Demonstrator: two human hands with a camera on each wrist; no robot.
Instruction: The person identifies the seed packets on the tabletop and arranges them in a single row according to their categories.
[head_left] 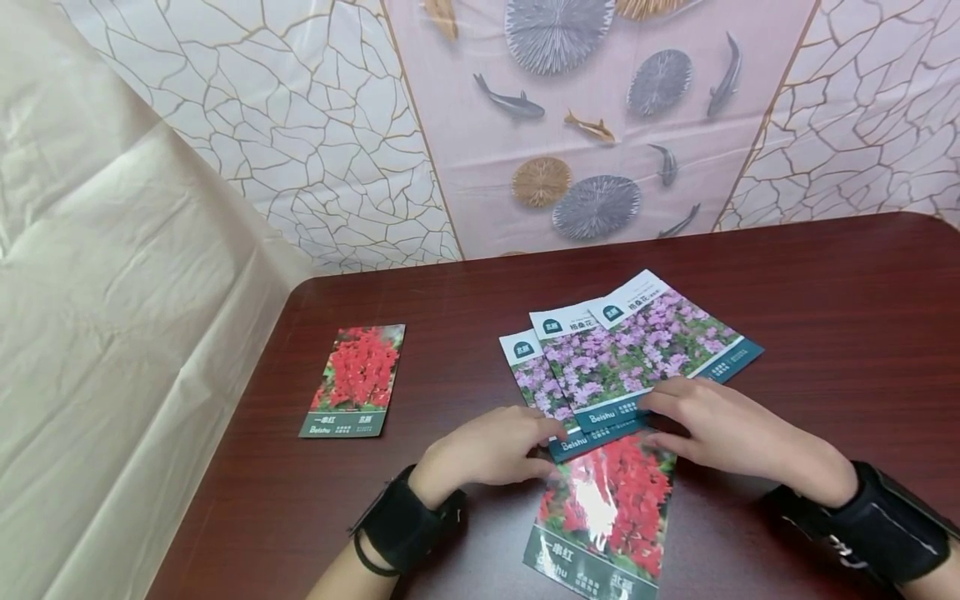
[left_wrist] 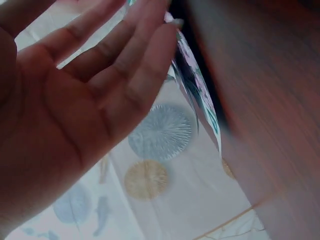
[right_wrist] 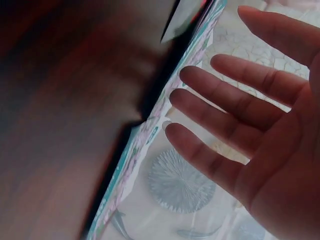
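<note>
Three purple-flower seed packets lie fanned and overlapping on the table: one at the left (head_left: pixel 534 382), a middle one (head_left: pixel 588 367) and the topmost at the right (head_left: pixel 667 329). Below them lies a red-flower seed packet (head_left: pixel 630 500), its top edge under the purple ones. My left hand (head_left: pixel 487 446) has its fingertips at the left purple packet's lower corner and the red packet's upper left. My right hand (head_left: pixel 720 427) rests its fingertips at the purple packets' lower edge, thumb by the red packet's upper right. Both wrist views show extended fingers beside the purple packets (right_wrist: pixel 150 125).
Another red-flower seed packet (head_left: pixel 358 371) lies apart on the left of the dark wooden table (head_left: pixel 840 333). A patterned cloth (head_left: pixel 600 150) hangs behind the table's far edge, and a pale sheet (head_left: pixel 127 333) drapes along the left side.
</note>
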